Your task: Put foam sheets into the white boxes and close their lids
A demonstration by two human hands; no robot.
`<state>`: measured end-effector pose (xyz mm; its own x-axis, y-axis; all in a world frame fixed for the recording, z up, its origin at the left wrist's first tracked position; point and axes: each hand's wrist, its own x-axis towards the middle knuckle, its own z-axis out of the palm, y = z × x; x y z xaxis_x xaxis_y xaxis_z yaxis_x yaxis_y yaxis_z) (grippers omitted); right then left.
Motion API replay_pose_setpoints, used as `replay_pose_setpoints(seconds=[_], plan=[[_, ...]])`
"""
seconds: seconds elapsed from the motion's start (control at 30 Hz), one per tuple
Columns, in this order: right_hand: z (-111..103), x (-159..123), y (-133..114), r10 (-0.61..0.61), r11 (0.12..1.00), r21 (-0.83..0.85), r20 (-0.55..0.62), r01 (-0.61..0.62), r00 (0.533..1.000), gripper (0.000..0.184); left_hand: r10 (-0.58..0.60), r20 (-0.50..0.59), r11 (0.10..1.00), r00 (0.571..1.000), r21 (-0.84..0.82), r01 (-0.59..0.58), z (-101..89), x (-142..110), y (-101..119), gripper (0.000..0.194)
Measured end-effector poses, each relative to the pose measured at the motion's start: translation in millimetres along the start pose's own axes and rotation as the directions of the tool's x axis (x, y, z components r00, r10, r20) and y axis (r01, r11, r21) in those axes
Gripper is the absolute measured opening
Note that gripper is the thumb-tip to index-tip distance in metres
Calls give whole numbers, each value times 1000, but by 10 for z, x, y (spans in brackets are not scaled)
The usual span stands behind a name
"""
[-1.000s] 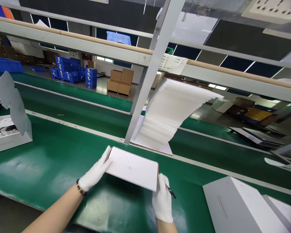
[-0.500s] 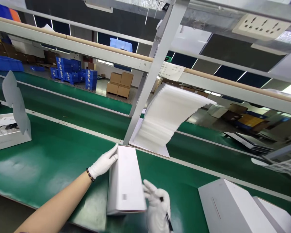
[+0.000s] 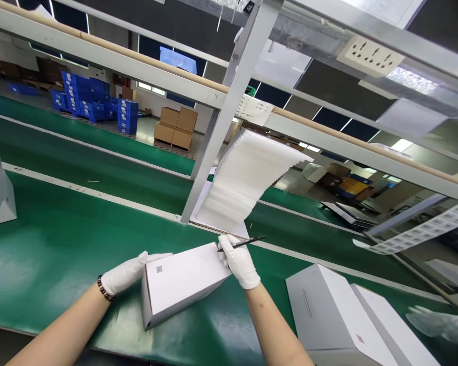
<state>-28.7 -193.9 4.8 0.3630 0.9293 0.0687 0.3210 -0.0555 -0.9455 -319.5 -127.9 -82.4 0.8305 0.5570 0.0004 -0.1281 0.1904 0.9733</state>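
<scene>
A white box (image 3: 187, 277) lies at a slant on the green work surface, a small printed square code on its top near the left end. At that left end is my white-gloved left hand (image 3: 127, 272), gripping the box, its fingers partly hidden behind the far edge. My gloved right hand (image 3: 238, 259) is closed around a thin, black, pen-like tool (image 3: 248, 242). It rests against the box's right end, with the tool's pointed left tip close to the top corner. Whether the tool is a pen or tweezers I cannot tell.
Two more white boxes (image 3: 328, 310) stand to the right, with another person's gloved hand (image 3: 435, 323) beyond them. A stack of white foam sheets (image 3: 238, 175) leans behind the metal post (image 3: 229, 112). An opened white box (image 3: 0, 208) is at the left edge.
The white box has been turned so its coded end points left. My right hand has moved from the near end to the far right end. Another person's hand has appeared at right.
</scene>
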Motion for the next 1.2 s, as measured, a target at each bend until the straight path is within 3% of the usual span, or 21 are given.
replay_pose_setpoints(seconds=[0.1,0.2,0.47,0.67,0.87,0.97,1.07,1.1,1.13,1.2], plan=[[99,91,59,-48,997,-61,-59,45,997,57,50,-11,987,999,156,-48,23,-28,43,83],[122,84,87,-108,988,-118,-91,97,990,58,79,18,975,997,207,-81,33,-15,63,85],[121,82,108,-129,969,-219,-48,115,990,52,91,40,985,995,141,-96,13,13,-10,79],[119,77,132,-164,949,-283,-62,141,984,49,97,80,986,992,129,-106,14,13,-7,87],[94,93,69,-95,983,-163,-82,81,992,52,40,160,998,986,36,-46,36,-42,68,100],[-81,-101,-95,-91,996,-1,-261,95,961,52,13,222,999,975,-32,-6,95,-48,103,106],[-208,-549,-265,-192,949,115,-531,294,825,42,3,240,1000,971,-26,3,299,128,21,105],[-199,-725,-294,-239,926,120,-546,358,803,36,-9,235,1000,972,21,5,409,241,-46,103],[-162,-892,-306,-296,910,111,-503,400,812,31,-35,228,992,973,122,7,536,374,-132,98],[-28,-1156,-279,-376,910,76,-266,408,887,33,-70,194,887,978,461,-28,811,665,-344,76]])
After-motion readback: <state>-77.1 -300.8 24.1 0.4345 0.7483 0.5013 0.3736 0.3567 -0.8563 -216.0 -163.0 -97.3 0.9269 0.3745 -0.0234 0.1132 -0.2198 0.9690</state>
